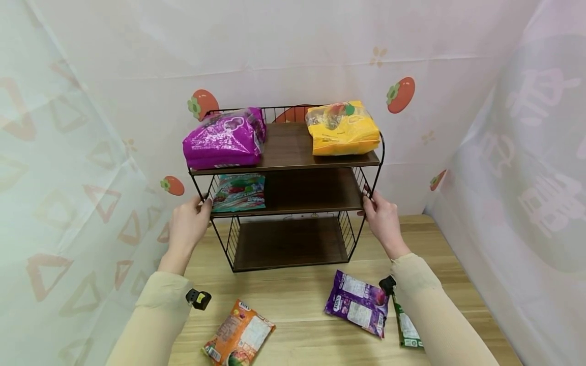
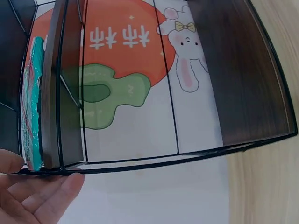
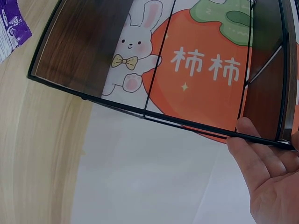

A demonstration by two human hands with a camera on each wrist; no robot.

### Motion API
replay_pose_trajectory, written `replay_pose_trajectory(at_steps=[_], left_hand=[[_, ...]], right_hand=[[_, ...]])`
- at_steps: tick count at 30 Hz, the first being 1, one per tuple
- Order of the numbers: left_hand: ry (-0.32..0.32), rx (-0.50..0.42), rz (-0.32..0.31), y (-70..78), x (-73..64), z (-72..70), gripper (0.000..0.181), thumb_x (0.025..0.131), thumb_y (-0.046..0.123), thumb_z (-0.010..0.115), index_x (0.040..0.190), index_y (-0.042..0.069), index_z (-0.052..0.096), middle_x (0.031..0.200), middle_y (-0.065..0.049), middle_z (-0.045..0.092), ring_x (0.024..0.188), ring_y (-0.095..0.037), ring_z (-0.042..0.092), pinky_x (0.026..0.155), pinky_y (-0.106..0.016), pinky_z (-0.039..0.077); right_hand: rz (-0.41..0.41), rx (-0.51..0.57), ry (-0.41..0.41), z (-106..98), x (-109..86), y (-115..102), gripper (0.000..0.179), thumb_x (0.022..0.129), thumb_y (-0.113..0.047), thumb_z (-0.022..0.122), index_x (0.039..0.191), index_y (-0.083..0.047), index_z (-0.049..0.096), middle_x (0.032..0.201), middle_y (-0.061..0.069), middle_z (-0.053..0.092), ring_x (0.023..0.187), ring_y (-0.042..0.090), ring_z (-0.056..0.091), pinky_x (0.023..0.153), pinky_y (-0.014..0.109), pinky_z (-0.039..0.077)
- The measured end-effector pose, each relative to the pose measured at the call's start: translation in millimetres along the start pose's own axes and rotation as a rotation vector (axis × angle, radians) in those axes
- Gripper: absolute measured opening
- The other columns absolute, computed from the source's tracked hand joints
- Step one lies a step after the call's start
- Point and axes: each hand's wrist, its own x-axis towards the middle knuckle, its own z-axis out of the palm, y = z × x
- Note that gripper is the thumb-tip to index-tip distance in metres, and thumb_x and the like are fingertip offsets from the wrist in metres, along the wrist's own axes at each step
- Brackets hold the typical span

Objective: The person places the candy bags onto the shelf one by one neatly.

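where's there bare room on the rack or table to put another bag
Top shelf, between the magenta bag and yellow bag; middle shelf, right of the teal bag; the whole bottom shelf; the table between the orange bag and purple bag. It's crowded at the table's right front: purple bag, green bag, right sleeve.

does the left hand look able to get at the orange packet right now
Likely yes, if the left hand lets go of the rack: the orange packet lies uncovered on the table.
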Motion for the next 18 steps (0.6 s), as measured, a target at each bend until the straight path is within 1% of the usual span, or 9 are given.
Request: replay_pose_trajectory(at_steps=[3,4,5,8,9,11,12,15,18], left_hand=[[-0.071,0.000,-0.029,3.1,4.2,-4.8,0.046,0.108,0.027,0.042,0.139,-0.003,0.061,0.099,-0.026,0.075,0.066,-0.032,0.072,0.050,-0.037,0.049],[-0.089,0.001,-0.033,4.4,5.5,-6.3,0.047,0.108,0.026,0.041,0.139,-0.004,0.059,0.101,-0.028,0.074,0.066,-0.032,0.072,0.050,-0.037,0.050],[-0.107,0.004,-0.038,5.5,6.6,-7.7,0.047,0.108,0.025,0.040,0.140,-0.005,0.058,0.099,-0.028,0.074,0.063,-0.029,0.072,0.049,-0.035,0.050],[-0.146,0.017,-0.049,8.4,9.1,-11.5,0.047,0.107,0.022,0.039,0.140,-0.007,0.056,0.094,-0.027,0.074,0.057,-0.025,0.072,0.050,-0.037,0.052],[-0.160,0.022,-0.052,8.8,10.0,-12.3,0.048,0.107,0.021,0.039,0.140,-0.008,0.056,0.092,-0.027,0.073,0.056,-0.025,0.072,0.052,-0.039,0.054],[-0.185,0.039,-0.059,9.8,11.3,-13.8,0.048,0.107,0.020,0.038,0.141,-0.009,0.055,0.091,-0.027,0.072,0.056,-0.025,0.073,0.060,-0.045,0.058],[-0.196,0.049,-0.059,10.3,11.8,-14.5,0.048,0.107,0.020,0.037,0.141,-0.009,0.055,0.094,-0.028,0.071,0.061,-0.028,0.074,0.067,-0.048,0.058],[-0.263,0.044,-0.084,11.5,13.6,-15.5,0.050,0.108,0.020,0.034,0.146,-0.010,0.048,0.096,-0.030,0.068,0.065,-0.031,0.075,0.079,-0.055,0.058],[-0.304,0.021,-0.110,12.9,15.2,-14.9,0.052,0.109,0.021,0.030,0.149,-0.009,0.044,0.097,-0.029,0.066,0.064,-0.027,0.075,0.079,-0.053,0.059]], right_hand=[[0.004,0.002,0.003,0.7,0.2,-0.5,0.030,0.106,-0.009,0.053,0.132,0.000,0.064,0.080,0.023,0.074,0.069,0.036,0.075,0.043,0.016,0.043],[0.003,0.001,0.004,1.1,0.4,-0.6,0.030,0.106,-0.009,0.053,0.132,0.000,0.064,0.080,0.023,0.074,0.068,0.036,0.075,0.043,0.016,0.043],[0.000,0.000,0.005,1.6,0.5,-0.7,0.030,0.106,-0.009,0.052,0.132,0.000,0.064,0.080,0.023,0.074,0.068,0.036,0.075,0.043,0.015,0.042],[-0.003,-0.002,0.004,2.4,0.8,-1.9,0.031,0.106,-0.009,0.052,0.133,0.000,0.064,0.078,0.022,0.074,0.067,0.036,0.074,0.041,0.017,0.041],[-0.003,-0.001,0.002,2.6,0.9,-2.2,0.031,0.106,-0.009,0.052,0.134,0.000,0.063,0.078,0.022,0.074,0.066,0.036,0.074,0.041,0.018,0.040],[-0.003,-0.001,-0.003,2.8,1.0,-2.7,0.031,0.106,-0.010,0.052,0.133,0.001,0.063,0.078,0.022,0.074,0.066,0.037,0.074,0.040,0.019,0.039],[0.000,0.000,-0.006,2.8,0.9,-2.7,0.031,0.106,-0.010,0.052,0.133,0.001,0.063,0.078,0.022,0.074,0.066,0.038,0.074,0.040,0.019,0.038],[0.005,0.000,-0.010,1.9,0.6,-2.5,0.031,0.106,-0.010,0.051,0.133,0.001,0.063,0.080,0.023,0.075,0.067,0.038,0.074,0.041,0.019,0.040],[0.012,-0.001,-0.007,0.4,0.0,-2.6,0.031,0.106,-0.010,0.051,0.133,0.002,0.063,0.081,0.023,0.075,0.067,0.038,0.074,0.042,0.020,0.041]])
